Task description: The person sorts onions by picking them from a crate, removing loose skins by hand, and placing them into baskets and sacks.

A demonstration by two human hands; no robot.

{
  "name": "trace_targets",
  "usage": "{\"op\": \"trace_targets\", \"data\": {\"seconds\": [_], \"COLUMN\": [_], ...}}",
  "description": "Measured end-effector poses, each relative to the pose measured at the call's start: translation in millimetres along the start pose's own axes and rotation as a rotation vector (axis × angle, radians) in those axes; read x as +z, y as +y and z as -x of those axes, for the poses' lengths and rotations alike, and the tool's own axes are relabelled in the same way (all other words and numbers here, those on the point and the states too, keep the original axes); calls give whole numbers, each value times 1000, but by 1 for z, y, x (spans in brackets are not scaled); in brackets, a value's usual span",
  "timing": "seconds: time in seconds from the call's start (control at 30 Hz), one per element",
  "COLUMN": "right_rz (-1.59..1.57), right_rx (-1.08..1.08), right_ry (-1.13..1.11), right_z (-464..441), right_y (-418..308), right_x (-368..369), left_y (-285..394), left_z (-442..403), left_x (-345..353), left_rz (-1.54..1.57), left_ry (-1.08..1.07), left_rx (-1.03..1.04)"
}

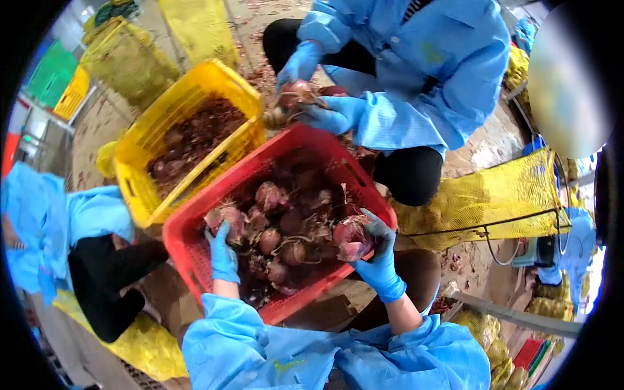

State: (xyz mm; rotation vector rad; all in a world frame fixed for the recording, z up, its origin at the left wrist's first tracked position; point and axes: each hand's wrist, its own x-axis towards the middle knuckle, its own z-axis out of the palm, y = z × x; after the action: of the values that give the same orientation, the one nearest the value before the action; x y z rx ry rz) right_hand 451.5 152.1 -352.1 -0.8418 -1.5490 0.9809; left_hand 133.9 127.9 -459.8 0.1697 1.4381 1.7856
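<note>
Both my hands wear blue gloves and are over a red crate [224, 167] of red onions [270, 241]. At the crate's left side my left hand [223, 257] has its fingers round a large onion [229, 221] with dry roots. My right hand [380, 257], by the right rim, grips a peeling purple-red onion [352, 238] between thumb and fingers. Smaller onions and loose skins lie between my two hands. Part of each held onion is hidden by my fingers.
A co-worker [416, 78] in blue crouches across the crate, holding an onion. A yellow crate [146, 136] with onion skins adjoins the red one. Another person [39, 221] sits at the left. A yellow mesh bag [481, 198] hangs on a metal frame at the right.
</note>
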Motion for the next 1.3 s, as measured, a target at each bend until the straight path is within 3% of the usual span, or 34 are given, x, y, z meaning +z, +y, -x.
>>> {"op": "trace_targets", "data": {"seconds": [0.07,0.1,0.2,0.43,0.47,0.53,0.6,0.7,0.87,0.93,0.97,1.0,1.03,1.07,1.1,1.13,1.2,1.3], "right_rz": [26,168,-197,-290,-288,-656,-769,-1054,-1102,-1195,-1122,-1011,-919,-959,-754,-803,-415,-181], "right_rx": [112,179,392,317,307,604,616,884,929,869,716,826,748,689,658,625,425,328], "right_ry": [12,-38,116,170,170,300,212,328,181,98,-56,148,122,148,331,334,337,368], "right_z": [7,15,21,43,47,52,60,74,93,94,87,86,87,86,74,65,55,46], "right_y": [-7,-5,-19,-18,-15,-15,-10,2,23,29,-3,-19,-7,23,-18,-34,-28,-40], "right_x": [10,7,20,5,5,8,12,28,38,40,37,39,35,38,35,31,11,0], "left_y": [7,14,15,33,29,38,50,43,32,32,35,44,49,44,45,44,49,42], "left_z": [27,47,86,141,141,153,166,167,163,168,169,171,176,171,174,175,176,177], "left_x": [-19,-21,-23,3,4,11,15,17,9,11,20,20,15,11,14,14,4,-6], "left_rz": [289,345,598,598,697,798,1058,1055,1056,957,987,1023,919,892,887,906,918,910], "left_ry": [-192,-184,-181,-404,-394,-381,-658,-543,-538,-375,-429,-483,-593,-518,-488,-477,-448,-456], "left_rx": [-201,-206,-262,-75,-173,-267,-501,-578,-571,-474,-448,-436,-433,-379,-422,-457,-484,-454]}}
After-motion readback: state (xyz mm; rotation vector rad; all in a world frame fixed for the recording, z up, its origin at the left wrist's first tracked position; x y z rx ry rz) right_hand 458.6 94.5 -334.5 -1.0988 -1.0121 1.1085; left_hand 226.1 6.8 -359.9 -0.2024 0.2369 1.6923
